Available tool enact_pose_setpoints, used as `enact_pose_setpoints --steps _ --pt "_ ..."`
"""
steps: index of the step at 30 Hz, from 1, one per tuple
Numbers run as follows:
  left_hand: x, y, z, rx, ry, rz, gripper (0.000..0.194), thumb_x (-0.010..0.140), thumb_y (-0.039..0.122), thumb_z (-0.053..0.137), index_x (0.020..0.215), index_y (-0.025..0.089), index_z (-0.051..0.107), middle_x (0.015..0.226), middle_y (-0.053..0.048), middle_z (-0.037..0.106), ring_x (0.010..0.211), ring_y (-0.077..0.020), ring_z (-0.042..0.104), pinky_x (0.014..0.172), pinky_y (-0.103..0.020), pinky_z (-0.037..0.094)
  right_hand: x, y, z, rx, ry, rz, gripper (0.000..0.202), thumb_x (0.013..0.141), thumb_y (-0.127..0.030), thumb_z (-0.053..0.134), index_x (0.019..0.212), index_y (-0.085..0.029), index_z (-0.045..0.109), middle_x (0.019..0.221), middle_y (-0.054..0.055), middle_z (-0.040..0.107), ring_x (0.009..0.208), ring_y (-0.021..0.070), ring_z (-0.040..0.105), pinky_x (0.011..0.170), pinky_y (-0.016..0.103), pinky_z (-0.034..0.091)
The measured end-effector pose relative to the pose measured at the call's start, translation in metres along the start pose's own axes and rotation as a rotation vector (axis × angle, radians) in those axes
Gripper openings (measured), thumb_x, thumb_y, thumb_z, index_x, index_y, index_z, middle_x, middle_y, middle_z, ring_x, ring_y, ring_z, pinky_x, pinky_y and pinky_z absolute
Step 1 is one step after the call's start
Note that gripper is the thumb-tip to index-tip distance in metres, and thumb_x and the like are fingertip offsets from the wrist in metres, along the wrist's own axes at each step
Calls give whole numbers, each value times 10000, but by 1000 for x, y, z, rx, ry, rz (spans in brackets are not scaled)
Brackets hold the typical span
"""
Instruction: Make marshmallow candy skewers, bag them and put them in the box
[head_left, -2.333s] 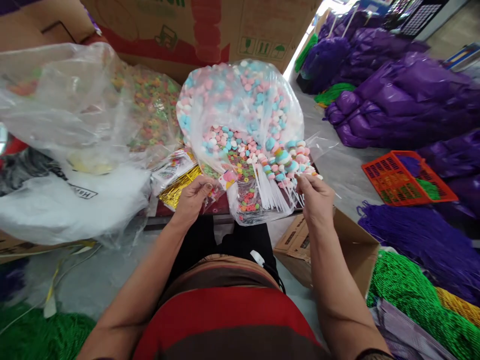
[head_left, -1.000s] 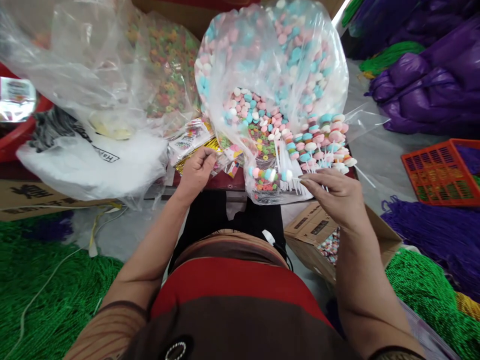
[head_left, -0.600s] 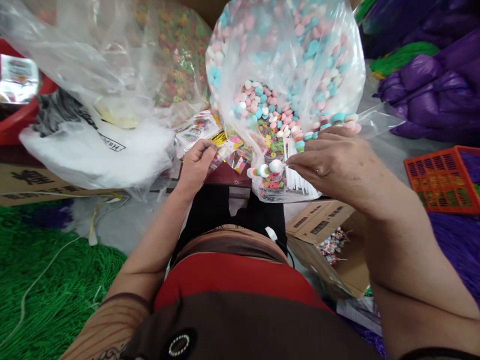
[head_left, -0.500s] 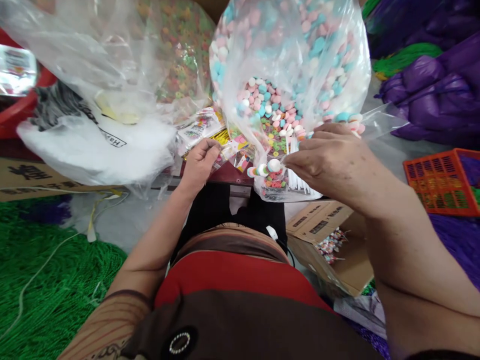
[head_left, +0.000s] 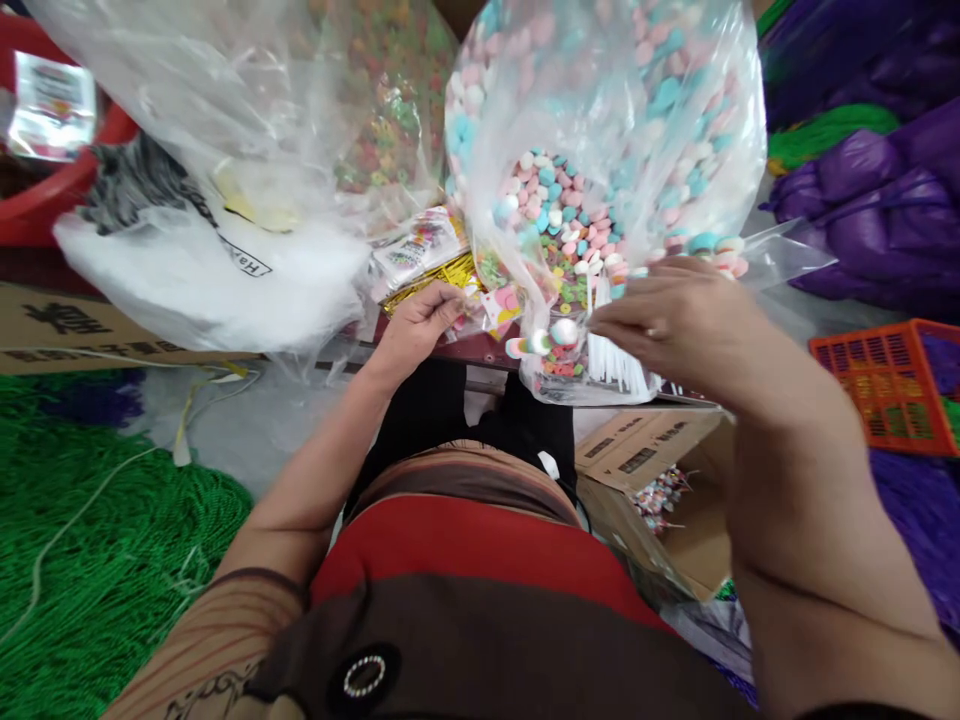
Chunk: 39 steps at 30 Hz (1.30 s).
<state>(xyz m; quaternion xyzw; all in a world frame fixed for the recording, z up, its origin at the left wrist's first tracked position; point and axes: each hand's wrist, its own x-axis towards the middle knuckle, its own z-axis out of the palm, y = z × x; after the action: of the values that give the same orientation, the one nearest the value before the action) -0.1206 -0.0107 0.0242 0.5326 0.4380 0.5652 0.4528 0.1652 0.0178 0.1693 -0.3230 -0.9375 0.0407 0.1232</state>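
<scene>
My left hand (head_left: 421, 328) pinches a small clear printed packet (head_left: 501, 306), pink and yellow, between thumb and forefinger. My right hand (head_left: 686, 325) is closed, its fingertips at one end of a candy skewer (head_left: 541, 343) of white, green and orange pieces that points left toward the packet. The stick itself is mostly hidden by the fingers. Under this hand lie white sticks (head_left: 616, 366) on a clear bag. More stacked candies (head_left: 709, 243) show just beyond the knuckles; whether this hand holds them is unclear. Gold twist ties (head_left: 442, 277) lie beyond my left hand.
A big clear bag of pink, blue and white candies (head_left: 570, 195) stands ahead. To its left is a bag of ring candies (head_left: 394, 110). A red tub (head_left: 112, 150) sits far left. Below right, an open carton (head_left: 697, 535) holds finished-looking skewers; an orange crate (head_left: 874, 390) stands beyond.
The view has shifted slightly, moving the scene right. The packet in my left hand now shows more fully, held up near the skewer's tip. My right hand keeps its grip on the skewer.
</scene>
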Motion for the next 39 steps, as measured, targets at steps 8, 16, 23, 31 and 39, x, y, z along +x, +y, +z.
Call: enact_pose_setpoints --steps 8,16,23,31,39 --pt "0 5 1 -36 -156 49 382 852 579 755 808 199 749 722 1 663 637 -110 574 649 -252 478 -69 9 -1 647 524 557 111 797 -300 876 887 -362 860 875 -4 826 801 149 731 775 327 556" --pt "6 -3 10 3 -155 118 324 905 532 714 841 217 757 760 -6 680 680 -128 605 685 -277 494 -81 5 33 836 515 627 100 769 -283 872 837 -355 859 856 -13 824 774 129 720 754 295 559" --pt "11 6 12 156 -265 227 298 957 468 665 843 206 752 797 -27 692 724 -132 622 725 -284 499 -90 5 24 659 402 651 59 792 -364 833 803 -307 846 811 0 798 828 176 721 919 387 568" --pt "12 7 15 386 -268 351 346 1003 470 584 860 197 741 780 -31 678 748 -143 613 743 -287 478 -87 2 33 484 295 569 316 918 -521 692 827 -243 811 754 25 763 694 170 674 710 325 544" --pt "13 11 18 561 -266 441 328 1023 430 532 902 225 758 836 -53 697 825 -187 624 804 -335 464 -91 -1 56 482 143 545 446 976 -612 568 798 -244 748 659 4 700 609 158 641 595 276 472"
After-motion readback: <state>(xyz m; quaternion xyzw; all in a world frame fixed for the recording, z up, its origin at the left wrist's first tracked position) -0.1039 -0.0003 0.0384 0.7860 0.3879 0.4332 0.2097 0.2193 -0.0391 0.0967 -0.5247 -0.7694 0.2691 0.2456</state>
